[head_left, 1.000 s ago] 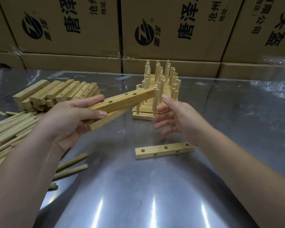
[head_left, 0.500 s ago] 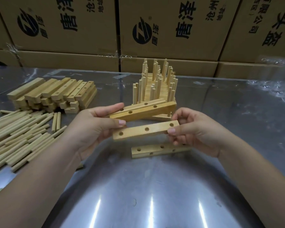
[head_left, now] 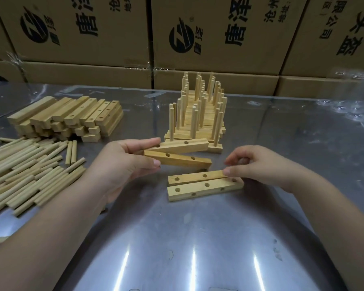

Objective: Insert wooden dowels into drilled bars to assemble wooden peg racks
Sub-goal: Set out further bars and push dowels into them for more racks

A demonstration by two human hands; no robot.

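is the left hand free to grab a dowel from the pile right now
Probably not yet: the left hand grips two bars, so it is full. The dowel pile lies just beside it with nothing between, so reach itself looks fine.

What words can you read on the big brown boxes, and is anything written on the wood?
"唐泽": big, sideways, by a round logo, on the left box and middle box.
"沧州": smaller, middle box, cut off above.
"地址:": smaller, middle box.
"头盔": upside down, right box.
"限公司": upside down, right box, cut off.
Small characters by the logos: too blurred.
No writing on wooden bars or dowels.
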